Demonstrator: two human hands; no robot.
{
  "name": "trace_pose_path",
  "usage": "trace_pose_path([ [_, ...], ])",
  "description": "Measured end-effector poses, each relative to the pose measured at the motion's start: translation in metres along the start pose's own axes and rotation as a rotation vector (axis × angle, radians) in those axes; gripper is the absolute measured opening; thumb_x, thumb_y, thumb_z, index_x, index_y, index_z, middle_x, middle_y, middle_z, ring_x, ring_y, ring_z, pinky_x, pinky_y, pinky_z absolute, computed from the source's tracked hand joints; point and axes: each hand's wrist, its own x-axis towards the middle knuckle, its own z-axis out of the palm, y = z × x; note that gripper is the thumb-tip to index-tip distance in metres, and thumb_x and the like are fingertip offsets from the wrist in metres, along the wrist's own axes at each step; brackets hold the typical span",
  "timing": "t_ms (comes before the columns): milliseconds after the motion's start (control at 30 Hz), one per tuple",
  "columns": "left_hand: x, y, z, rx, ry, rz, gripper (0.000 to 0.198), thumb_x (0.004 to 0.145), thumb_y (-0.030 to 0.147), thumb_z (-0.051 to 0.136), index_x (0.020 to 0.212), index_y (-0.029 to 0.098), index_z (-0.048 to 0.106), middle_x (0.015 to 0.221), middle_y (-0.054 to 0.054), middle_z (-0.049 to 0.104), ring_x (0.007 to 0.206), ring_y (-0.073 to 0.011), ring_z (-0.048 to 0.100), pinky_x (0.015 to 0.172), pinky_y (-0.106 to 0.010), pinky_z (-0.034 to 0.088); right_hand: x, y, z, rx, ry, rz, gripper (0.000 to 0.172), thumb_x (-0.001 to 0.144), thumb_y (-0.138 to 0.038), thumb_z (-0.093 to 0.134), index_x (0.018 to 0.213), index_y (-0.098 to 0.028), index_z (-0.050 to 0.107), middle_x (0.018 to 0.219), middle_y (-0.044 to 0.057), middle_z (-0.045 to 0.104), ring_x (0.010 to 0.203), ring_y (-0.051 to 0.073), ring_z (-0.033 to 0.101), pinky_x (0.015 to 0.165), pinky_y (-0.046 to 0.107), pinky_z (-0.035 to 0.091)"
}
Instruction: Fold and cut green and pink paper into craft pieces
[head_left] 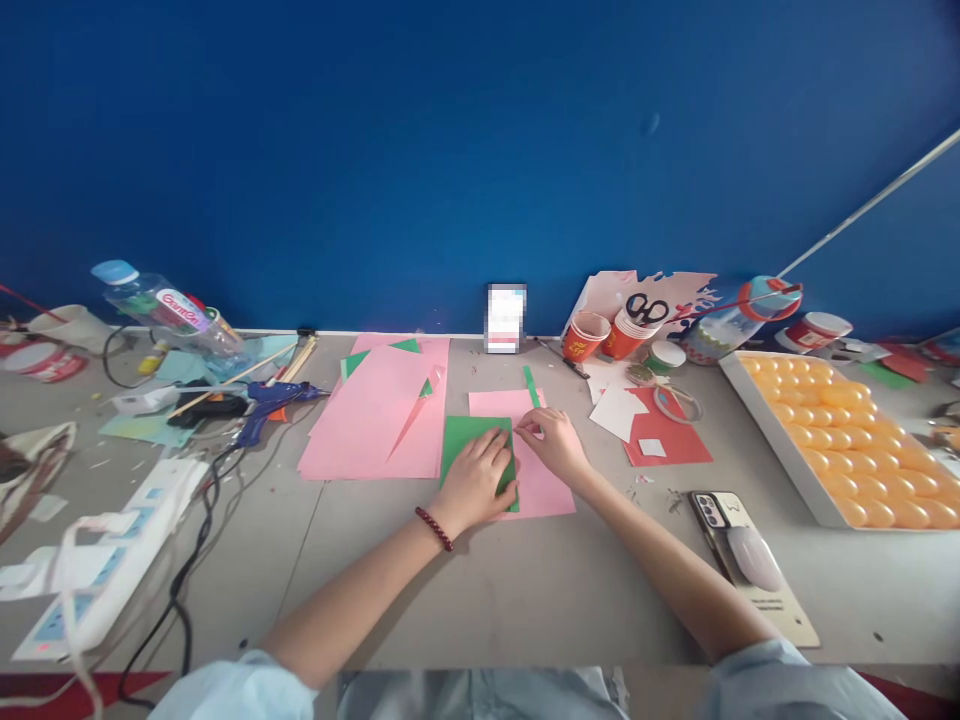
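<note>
My left hand [477,482] lies flat on a green sheet of paper [457,440], its fingers stretched out over the lower right part. The green sheet rests partly over a pink sheet [546,494] on the table. Beside the green sheet's right edge, my right hand [556,443] is closed in a pinch over the pink paper. What sits between its fingertips is too small to make out. A narrow green paper strip [531,384] lies just beyond the right hand, across the pink sheet's far edge.
Stacked pink sheets [360,430] lie to the left, near a blue glue gun [270,402] and a white power strip [112,560]. Paper cups [585,338], scissors [646,310], a phone [750,570] and a tray of orange balls [832,520] are on the right. A lit screen [505,320] stands by the wall.
</note>
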Motion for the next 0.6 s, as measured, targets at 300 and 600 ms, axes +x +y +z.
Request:
trace_pose_path([
  [300, 0.005, -0.013, -0.004, -0.048, -0.042, 0.035, 0.039, 0.079, 0.032, 0.059, 0.114, 0.019, 0.048, 0.139, -0.012, 0.045, 0.135, -0.0282, 0.034, 0.11, -0.048, 0.031, 0.009, 0.0, -0.002, -0.07, -0.046, -0.032, 0.011, 0.084, -0.025, 0.058, 0.075, -0.021, 0.063, 0.079, 0.002, 0.068, 0.074, 0.018, 0.058, 0.073, 0.031, 0.034],
  [600, 0.005, -0.013, -0.005, -0.118, -0.045, 0.007, 0.041, 0.087, 0.041, 0.053, 0.12, 0.019, 0.044, 0.142, -0.013, 0.044, 0.135, -0.0256, 0.035, 0.11, -0.047, 0.033, 0.008, -0.002, -0.001, -0.092, -0.054, -0.054, 0.015, 0.084, -0.022, 0.056, 0.072, -0.022, 0.064, 0.079, 0.002, 0.067, 0.076, 0.019, 0.057, 0.071, 0.032, 0.034],
])
